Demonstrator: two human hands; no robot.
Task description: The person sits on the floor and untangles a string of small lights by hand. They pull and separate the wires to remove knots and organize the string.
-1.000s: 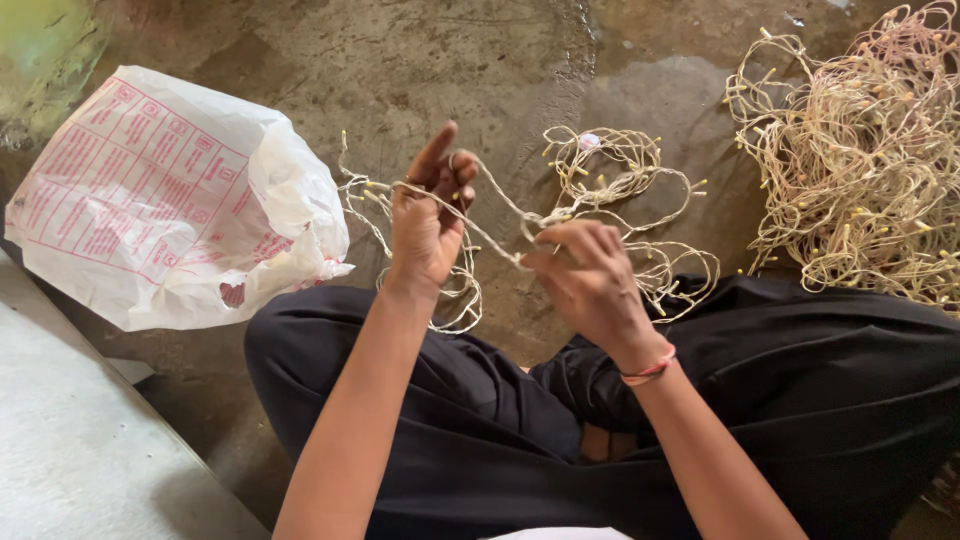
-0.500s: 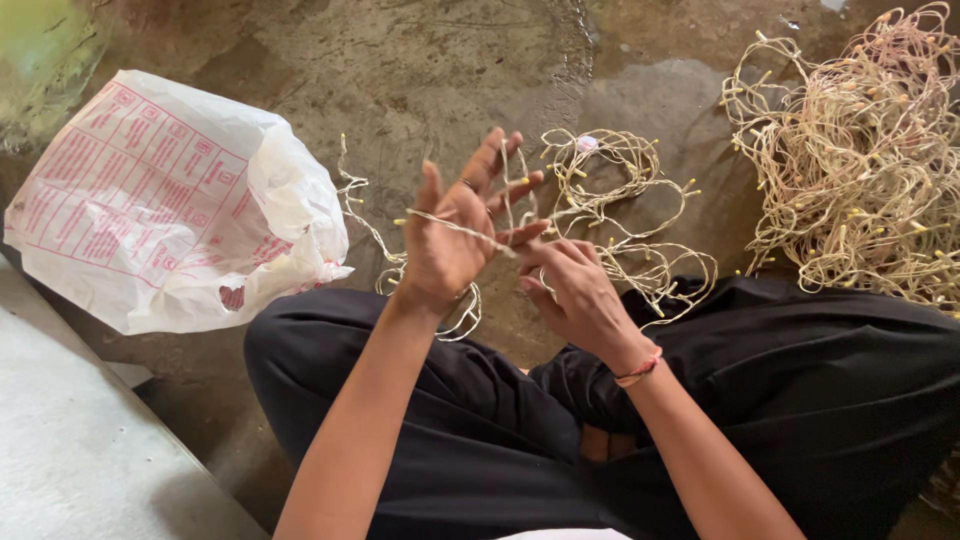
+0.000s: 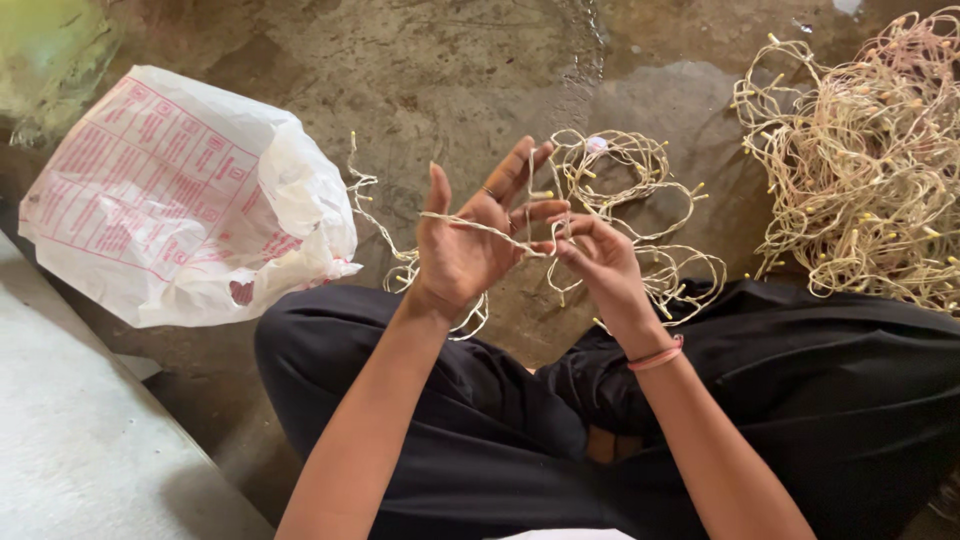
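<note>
Two bare hands up over the lap, both working one thin cream light string (image 3: 470, 222). Left hand (image 3: 470, 245) palm toward camera, fingers (image 3: 520, 170) spread apart and pointing up; the string runs across the palm and loops around the fingers, so it is wound on, not pinched in a fist. Right hand (image 3: 595, 262) just beside it, fingertips touching the left fingertips, thumb and forefinger closed together on the same string near the left middle fingers. Pink bangle (image 3: 655, 356) on the right wrist.

The string trails off the left side of the left hand down to the concrete floor (image 3: 450, 80), and continues behind the hands into a loose coil (image 3: 640, 190) of the same wire with small pale bulbs, lying on the floor just beyond the fingers. Part of the coil touches the black trouser leg (image 3: 820, 350).

Big tangled heap (image 3: 870, 160) of the same cream wire, top right, on the floor, apart from the coil. White plastic bag (image 3: 180, 200) with red print on the left, crumpled, resting on the floor near the left knee. Grey slab edge (image 3: 90, 440) bottom left. Person sits cross-legged, black trousers fill the lower frame.
</note>
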